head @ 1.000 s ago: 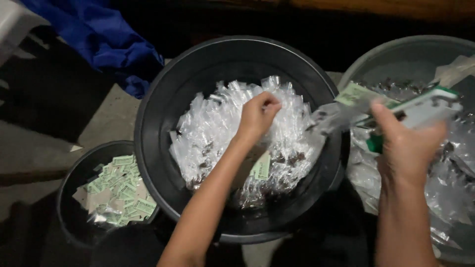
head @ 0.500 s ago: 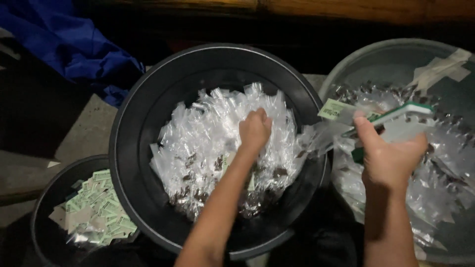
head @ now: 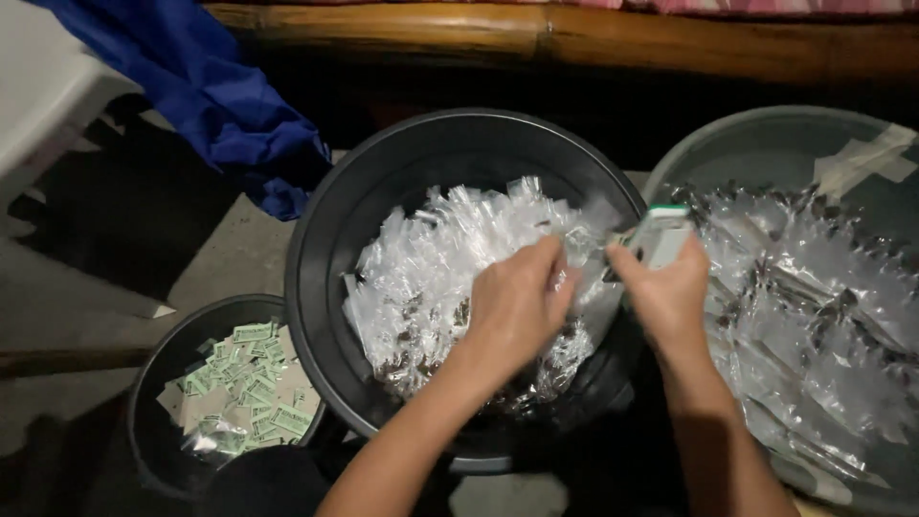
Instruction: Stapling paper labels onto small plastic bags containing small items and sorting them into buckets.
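Note:
My left hand (head: 517, 306) grips a small clear plastic packet (head: 579, 244) over the black basin (head: 335, 220), which is filled with many such packets holding dark bits. My right hand (head: 665, 297) holds a white and green stapler-like tool (head: 656, 235) right next to that packet. The two hands nearly touch above the basin's right side.
A grey basin (head: 747, 144) on the right holds more clear packets. A small dark bucket (head: 153, 383) at lower left contains green paper labels. Blue cloth (head: 220, 96) hangs at upper left, a wooden beam (head: 536, 38) runs along the top.
My left hand has lifted from the packet pile and come right with a packet. My right hand has swung the tool left from over the grey basin toward it.

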